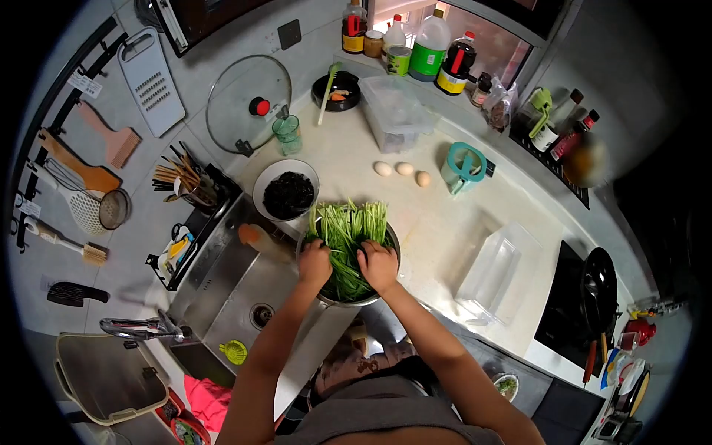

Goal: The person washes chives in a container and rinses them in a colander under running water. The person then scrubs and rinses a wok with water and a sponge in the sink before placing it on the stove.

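A large bundle of long, thin green vegetable stalks [345, 256] lies in a round metal basin [393, 241] at the counter's front edge, beside the sink. The pale cut ends point away from me and the darker leaves lie toward me. My left hand [314, 265] is closed on the left side of the bundle. On the right side, my right hand [378, 265] is closed on the stalks too, with its fingers curled over them. The greens partly hide the fingertips of both hands. Behind the basin, to the left, stands a white bowl [259, 187] of dark, wet-looking food [288, 195].
Left of the basin is a steel sink [230, 315] with a yellow-green strainer [233, 351]. Three eggs [404, 169], a teal-lidded jug [465, 169], a lidded plastic box [397, 111] and a clear tray [497, 271] sit on the counter. At far right, a black pan [599, 289] rests on the stove.
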The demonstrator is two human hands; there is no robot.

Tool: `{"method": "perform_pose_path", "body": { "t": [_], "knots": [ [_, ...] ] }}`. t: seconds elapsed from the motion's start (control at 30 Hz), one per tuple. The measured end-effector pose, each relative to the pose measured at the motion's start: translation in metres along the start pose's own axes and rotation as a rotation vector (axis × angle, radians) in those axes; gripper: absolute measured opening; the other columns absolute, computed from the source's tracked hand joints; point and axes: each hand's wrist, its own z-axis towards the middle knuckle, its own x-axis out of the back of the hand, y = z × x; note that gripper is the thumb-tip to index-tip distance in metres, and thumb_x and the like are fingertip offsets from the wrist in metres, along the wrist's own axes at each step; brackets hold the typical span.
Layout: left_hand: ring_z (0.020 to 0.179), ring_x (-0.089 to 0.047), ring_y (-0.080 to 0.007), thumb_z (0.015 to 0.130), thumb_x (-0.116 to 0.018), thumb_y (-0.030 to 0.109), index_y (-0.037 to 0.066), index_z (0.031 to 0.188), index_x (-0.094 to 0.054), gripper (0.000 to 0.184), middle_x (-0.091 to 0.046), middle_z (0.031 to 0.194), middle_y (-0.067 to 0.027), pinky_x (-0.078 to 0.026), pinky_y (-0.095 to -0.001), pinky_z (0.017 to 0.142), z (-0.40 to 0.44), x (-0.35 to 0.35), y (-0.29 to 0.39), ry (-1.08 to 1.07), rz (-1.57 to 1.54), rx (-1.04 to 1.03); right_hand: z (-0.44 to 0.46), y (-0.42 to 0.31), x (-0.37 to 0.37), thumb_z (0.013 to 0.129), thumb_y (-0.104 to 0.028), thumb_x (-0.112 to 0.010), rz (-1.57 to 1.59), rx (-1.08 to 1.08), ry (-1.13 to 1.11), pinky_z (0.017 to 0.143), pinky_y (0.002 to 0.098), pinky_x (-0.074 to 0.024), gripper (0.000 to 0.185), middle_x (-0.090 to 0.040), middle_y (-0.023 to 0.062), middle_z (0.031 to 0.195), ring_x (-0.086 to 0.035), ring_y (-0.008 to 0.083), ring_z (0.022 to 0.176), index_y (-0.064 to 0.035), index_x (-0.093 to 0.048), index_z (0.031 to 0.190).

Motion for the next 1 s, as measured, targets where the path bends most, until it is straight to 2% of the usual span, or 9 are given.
{"method": "perform_pose_path", "body": {
  "t": [0.2,0.27,0.47,0.57,0.67,0.77,0.9,0.93,1.0],
  "knots": [
    [0.082,-0.053,-0.025,0.075,-0.054,0.004,0.003,0.087,-0.061,0.013,-0.049,0.097,-0.0108,-0.046,-0.0359,0.065,0.013,0.024,0.079,0.333,-0.175,-0.099,-0.026,0.026,0.042,0.07,-0.011,-0.056,0.02,0.142,0.05,0.093,0.042,-0.0321,0.02,-0.062,0.0036,0.09,-0.049,0.0242,0.104,-0.0122,-0.063,0.088],
    [0.076,-0.054,-0.0239,0.077,-0.052,0.004,0.003,0.089,-0.06,0.014,-0.05,0.095,-0.0111,-0.046,-0.0338,0.064,0.016,0.021,0.119,0.25,-0.464,-0.123,-0.038,0.041,0.064,0.069,-0.007,-0.056,0.145,0.155,0.036,0.097,0.049,-0.0245,0.014,-0.063,0.0063,0.088,-0.048,0.0254,0.106,-0.0116,-0.064,0.079],
    [0.071,-0.057,-0.0228,0.079,-0.049,0.007,0.003,0.09,-0.057,0.014,-0.057,0.084,-0.0144,-0.044,-0.0308,0.06,0.034,-0.018,0.23,0.31,-1.026,-0.074,-0.082,0.088,0.142,0.068,0.003,-0.052,0.495,0.046,0.265,0.087,0.0398,-0.0392,0.031,-0.059,0.0135,0.096,-0.055,0.0299,0.091,-0.0053,-0.058,0.098],
    [0.071,-0.058,-0.0237,0.077,-0.054,0.019,0.004,0.093,-0.058,0.022,-0.06,0.083,-0.014,-0.045,-0.0308,0.062,0.035,-0.024,0.284,-0.166,-0.918,0.014,-0.114,0.124,0.183,0.068,0.002,-0.053,0.258,-0.033,0.495,0.089,0.0406,-0.0362,0.036,-0.055,0.0165,0.104,-0.051,0.0331,0.097,-0.0034,-0.054,0.104],
    [0.068,-0.058,-0.0247,0.07,-0.057,0.024,0.004,0.092,-0.058,0.03,-0.061,0.079,-0.0141,-0.045,-0.0313,0.062,0.038,-0.067,0.329,-0.276,-0.825,-0.012,-0.14,0.159,0.211,0.067,-0.002,-0.057,-0.167,-0.284,0.625,0.093,0.04,-0.0322,0.044,-0.048,0.0216,0.113,-0.044,0.0356,0.105,0.0012,-0.048,0.11],
    [0.069,-0.059,-0.0242,0.064,-0.057,0.015,0.002,0.093,-0.056,0.032,-0.061,0.079,-0.0138,-0.045,-0.0314,0.064,0.051,-0.08,0.349,-0.374,-0.793,-0.005,-0.164,0.2,0.203,0.066,-0.008,-0.061,-0.134,-0.545,0.663,0.095,0.0403,-0.0284,0.052,-0.042,0.0261,0.116,-0.039,0.0361,0.11,0.0062,-0.044,0.113],
    [0.062,-0.051,-0.0144,0.06,-0.052,0.0,0.002,0.083,-0.049,0.023,-0.054,0.069,-0.0072,-0.041,-0.0277,0.056,0.047,-0.111,0.349,-0.297,-1.15,0.084,-0.174,0.24,0.211,0.063,-0.006,-0.059,0.204,-0.849,0.452,0.079,0.0374,-0.0416,0.055,-0.052,0.0212,0.099,-0.053,0.032,0.087,0.0052,-0.042,0.114],
    [0.06,-0.049,-0.0136,0.06,-0.051,-0.001,0.002,0.08,-0.048,0.021,-0.052,0.067,-0.0058,-0.039,-0.0274,0.054,0.039,-0.109,0.348,-0.277,-1.16,0.082,-0.173,0.257,0.212,0.062,-0.003,-0.057,0.337,-0.825,0.345,0.061,0.031,-0.0443,0.045,-0.055,0.0111,0.074,-0.054,0.0219,0.065,0.0027,-0.048,0.106],
    [0.056,-0.044,-0.0119,0.06,-0.05,-0.002,0.002,0.076,-0.045,0.017,-0.047,0.063,-0.003,-0.036,-0.0266,0.051,0.021,-0.101,0.338,-0.234,-1.172,0.083,-0.18,0.258,0.204,0.062,0.001,-0.056,0.505,-0.79,0.452,0.058,0.0271,-0.0414,0.035,-0.053,0.0079,0.071,-0.05,0.0161,0.062,0.0016,-0.05,0.096]
  ]
}}
